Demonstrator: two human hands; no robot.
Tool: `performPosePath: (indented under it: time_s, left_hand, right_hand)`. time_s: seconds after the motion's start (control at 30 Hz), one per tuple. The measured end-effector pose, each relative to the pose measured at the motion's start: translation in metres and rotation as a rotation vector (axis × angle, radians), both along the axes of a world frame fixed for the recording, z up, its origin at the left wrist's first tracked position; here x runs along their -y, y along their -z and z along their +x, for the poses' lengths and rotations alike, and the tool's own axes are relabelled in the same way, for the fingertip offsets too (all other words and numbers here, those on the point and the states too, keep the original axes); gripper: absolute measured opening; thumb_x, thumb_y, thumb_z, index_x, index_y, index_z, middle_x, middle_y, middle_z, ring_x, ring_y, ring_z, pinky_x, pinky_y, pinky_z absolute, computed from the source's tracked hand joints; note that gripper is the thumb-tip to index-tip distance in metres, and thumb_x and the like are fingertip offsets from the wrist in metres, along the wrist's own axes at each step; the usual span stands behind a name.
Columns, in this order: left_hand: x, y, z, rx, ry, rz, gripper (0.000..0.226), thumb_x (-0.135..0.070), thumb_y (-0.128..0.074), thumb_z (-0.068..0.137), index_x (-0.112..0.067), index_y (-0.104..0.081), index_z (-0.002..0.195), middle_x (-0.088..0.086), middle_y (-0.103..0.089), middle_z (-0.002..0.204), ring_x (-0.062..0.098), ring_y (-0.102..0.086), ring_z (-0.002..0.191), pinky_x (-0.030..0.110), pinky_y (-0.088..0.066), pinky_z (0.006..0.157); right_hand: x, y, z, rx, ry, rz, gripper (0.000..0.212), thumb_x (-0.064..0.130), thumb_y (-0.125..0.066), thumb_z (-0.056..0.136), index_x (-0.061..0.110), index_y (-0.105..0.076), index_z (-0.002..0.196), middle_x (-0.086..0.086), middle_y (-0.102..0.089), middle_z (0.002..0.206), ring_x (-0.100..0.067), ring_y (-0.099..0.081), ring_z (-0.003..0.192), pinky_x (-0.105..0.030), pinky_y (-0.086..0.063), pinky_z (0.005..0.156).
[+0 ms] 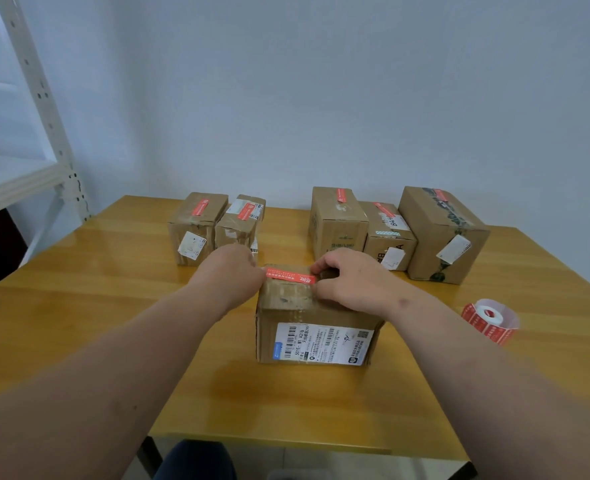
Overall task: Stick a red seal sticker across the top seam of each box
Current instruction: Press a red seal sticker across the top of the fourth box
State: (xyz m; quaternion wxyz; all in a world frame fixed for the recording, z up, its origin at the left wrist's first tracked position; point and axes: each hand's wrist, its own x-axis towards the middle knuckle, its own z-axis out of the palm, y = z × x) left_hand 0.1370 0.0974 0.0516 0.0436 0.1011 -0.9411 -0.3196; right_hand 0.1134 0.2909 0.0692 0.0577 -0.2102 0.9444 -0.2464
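A brown cardboard box (307, 317) with a white shipping label on its front stands in the middle of the table. A red seal sticker (290, 276) is stretched above the box's top, near its far edge. My left hand (231, 271) pinches the sticker's left end and my right hand (345, 282) pinches its right end, with the heel of the right hand over the box top. Whether the sticker touches the cardboard cannot be told.
Several boxes with red stickers on top stand in a row at the back: two on the left (196, 226), three on the right (442, 237). A roll of red stickers (491, 322) lies to the right on the wooden table (113, 306). A white metal shelf (27, 133) stands at the left.
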Motion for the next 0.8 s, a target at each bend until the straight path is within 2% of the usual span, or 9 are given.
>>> performPosePath:
  time_s: [0.07,0.13,0.27,0.33,0.4,0.47,0.63,0.73,0.8]
  left_hand:
    - [-0.003,-0.005,0.001,-0.025,0.016,-0.101,0.022,-0.019,-0.055,0.090,-0.009,-0.053,0.070,0.009,-0.054,0.071,0.022,-0.048,0.063,0.037,-0.049,0.062]
    - [-0.004,-0.008,0.002,-0.039,0.020,-0.120,0.023,-0.021,-0.053,0.091,-0.007,-0.057,0.074,0.009,-0.060,0.075,0.022,-0.052,0.066,0.039,-0.054,0.068]
    - [-0.006,-0.013,0.002,-0.091,0.033,-0.021,0.025,-0.024,-0.053,0.094,-0.007,-0.055,0.075,0.013,-0.061,0.079,0.020,-0.050,0.066,0.041,-0.053,0.070]
    - [-0.007,-0.016,0.002,-0.095,0.044,0.073,0.025,-0.024,-0.054,0.095,-0.003,-0.059,0.082,0.017,-0.065,0.090,0.027,-0.059,0.075,0.044,-0.054,0.077]
    - [-0.009,-0.018,0.003,-0.076,0.068,0.166,0.022,-0.023,-0.053,0.097,-0.004,-0.060,0.087,0.018,-0.067,0.094,0.033,-0.065,0.090,0.050,-0.056,0.083]
    - [-0.011,-0.020,0.004,-0.070,0.085,0.210,0.020,-0.021,-0.050,0.098,-0.008,-0.060,0.087,0.014,-0.068,0.092,0.030,-0.066,0.093,0.051,-0.056,0.083]
    - [-0.013,-0.031,0.006,-0.118,0.082,0.349,0.019,-0.020,-0.043,0.103,-0.013,-0.052,0.087,0.003,-0.063,0.095,0.016,-0.067,0.086,0.034,-0.058,0.066]
    - [-0.008,-0.037,0.006,-0.117,0.130,0.368,0.018,-0.022,-0.045,0.102,-0.013,-0.053,0.090,0.003,-0.063,0.097,0.015,-0.066,0.090,0.038,-0.059,0.075]
    - [-0.005,-0.041,0.007,-0.093,0.200,0.304,0.020,-0.026,-0.048,0.101,-0.010,-0.056,0.094,0.006,-0.064,0.098,0.017,-0.065,0.092,0.043,-0.058,0.082]
  right_hand:
    - [-0.004,-0.004,-0.001,0.057,-0.027,0.007,0.047,0.032,-0.070,0.084,0.022,-0.060,0.128,0.006,-0.057,0.120,-0.010,-0.053,0.104,-0.020,-0.042,0.077]
    - [-0.007,-0.007,-0.003,0.088,-0.049,0.029,0.054,0.035,-0.073,0.080,0.024,-0.057,0.131,0.007,-0.056,0.119,-0.010,-0.053,0.104,-0.018,-0.042,0.076]
    - [-0.010,-0.009,-0.005,0.124,-0.069,0.048,0.066,0.035,-0.076,0.078,0.024,-0.050,0.137,0.007,-0.054,0.122,-0.010,-0.054,0.107,-0.024,-0.046,0.085]
    - [-0.011,-0.009,-0.006,0.144,-0.070,0.030,0.068,0.032,-0.075,0.079,0.024,-0.046,0.141,0.005,-0.054,0.128,-0.011,-0.053,0.111,-0.026,-0.046,0.091]
    - [-0.011,-0.009,-0.005,0.168,-0.060,-0.011,0.065,0.029,-0.069,0.083,0.024,-0.044,0.143,0.004,-0.051,0.137,-0.012,-0.050,0.119,-0.026,-0.042,0.097]
    - [-0.012,-0.010,-0.005,0.192,-0.048,-0.064,0.060,0.025,-0.062,0.087,0.024,-0.044,0.144,0.004,-0.049,0.142,-0.012,-0.047,0.125,-0.026,-0.039,0.100]
    - [-0.012,-0.006,-0.009,0.214,-0.001,-0.129,0.051,0.026,-0.062,0.089,0.026,-0.049,0.139,0.008,-0.054,0.134,-0.011,-0.051,0.119,-0.029,-0.042,0.100]
    - [-0.009,-0.009,-0.011,0.172,0.055,-0.268,0.046,0.027,-0.065,0.087,0.027,-0.055,0.132,0.007,-0.059,0.125,-0.012,-0.058,0.109,-0.036,-0.047,0.098]
    - [-0.005,-0.016,-0.008,0.087,0.064,-0.344,0.044,0.026,-0.066,0.088,0.028,-0.056,0.131,0.009,-0.058,0.125,-0.009,-0.056,0.108,-0.027,-0.046,0.092]
